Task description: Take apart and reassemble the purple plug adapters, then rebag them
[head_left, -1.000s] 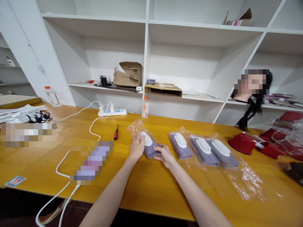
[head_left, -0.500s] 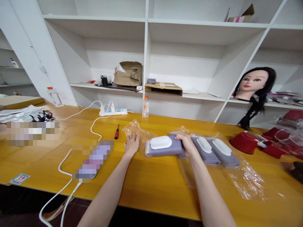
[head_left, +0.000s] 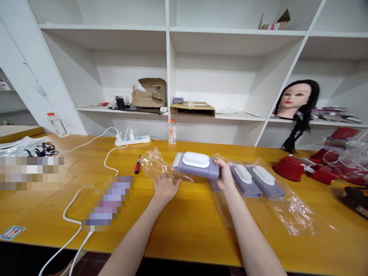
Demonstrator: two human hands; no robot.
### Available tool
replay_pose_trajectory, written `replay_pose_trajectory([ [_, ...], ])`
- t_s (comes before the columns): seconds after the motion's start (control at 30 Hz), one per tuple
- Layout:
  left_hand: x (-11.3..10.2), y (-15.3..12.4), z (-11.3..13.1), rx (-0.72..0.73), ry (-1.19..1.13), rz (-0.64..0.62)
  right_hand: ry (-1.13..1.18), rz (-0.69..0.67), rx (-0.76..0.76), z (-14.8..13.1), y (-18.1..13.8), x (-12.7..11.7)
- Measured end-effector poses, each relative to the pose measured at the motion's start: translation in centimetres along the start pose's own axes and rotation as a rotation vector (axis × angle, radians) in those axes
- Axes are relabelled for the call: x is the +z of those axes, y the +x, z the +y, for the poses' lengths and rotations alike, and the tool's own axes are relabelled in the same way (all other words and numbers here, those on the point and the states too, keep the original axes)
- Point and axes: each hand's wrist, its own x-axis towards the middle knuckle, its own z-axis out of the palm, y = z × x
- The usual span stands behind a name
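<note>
My right hand (head_left: 224,174) is wrapped around the right end of a purple-grey, box-shaped device with a white oval bristle brush (head_left: 196,160) on its top. The device is held above the table, its perforated long side facing me. Just left of it, my left hand (head_left: 166,188) lies with fingers spread at the near edge of a crumpled clear plastic bag (head_left: 153,163). To the right, two similar purple devices (head_left: 245,184) with white oval tops lie side by side on clear plastic. Part of another purple piece shows behind my right wrist.
A red-handled screwdriver (head_left: 137,166) lies left of the bag. Further left are a pixelated phone-like object (head_left: 110,203), white cables and a power strip (head_left: 133,140). A bottle (head_left: 172,132) stands at the back. Red parts (head_left: 289,168) and a mannequin head (head_left: 294,99) are at right.
The device in my right hand has been raised and tilted, so its bristles and perforated side now show. My left hand has drawn back toward me and to the right on the bag. The view has shifted slightly.
</note>
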Motion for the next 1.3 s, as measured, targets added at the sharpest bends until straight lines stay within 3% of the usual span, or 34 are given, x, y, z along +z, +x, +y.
replay_pose_trajectory([
  [0.27,-0.7,1.6,-1.8,-0.004,-0.081,-0.005,-0.024,0.008,0.072,1.7,0.4,0.1],
  [0.5,-1.5,2.1,-0.1,-0.052,-0.31,0.021,-0.082,-0.132,0.185,3.0,-0.2,0.8],
  [0.7,-0.8,1.2,1.6,-0.338,-0.818,-0.204,-0.184,-0.382,0.203,4.5,-2.0,2.4],
  [0.83,-0.1,0.7,1.8,-0.282,-1.066,-0.074,-0.337,-0.452,0.208,5.5,-2.8,3.1],
  [0.93,-0.1,0.4,2.0,-0.239,-1.077,-0.039,-0.402,-0.459,0.252,5.6,-3.1,3.2],
  [1.1,-0.1,-0.5,2.7,-0.141,-1.017,-0.087,-0.532,-0.562,0.353,5.3,-3.0,2.8],
  [1.3,-0.1,-1.2,3.1,-0.196,-0.98,-0.202,-0.513,-0.643,0.226,6.4,-3.2,3.0],
])
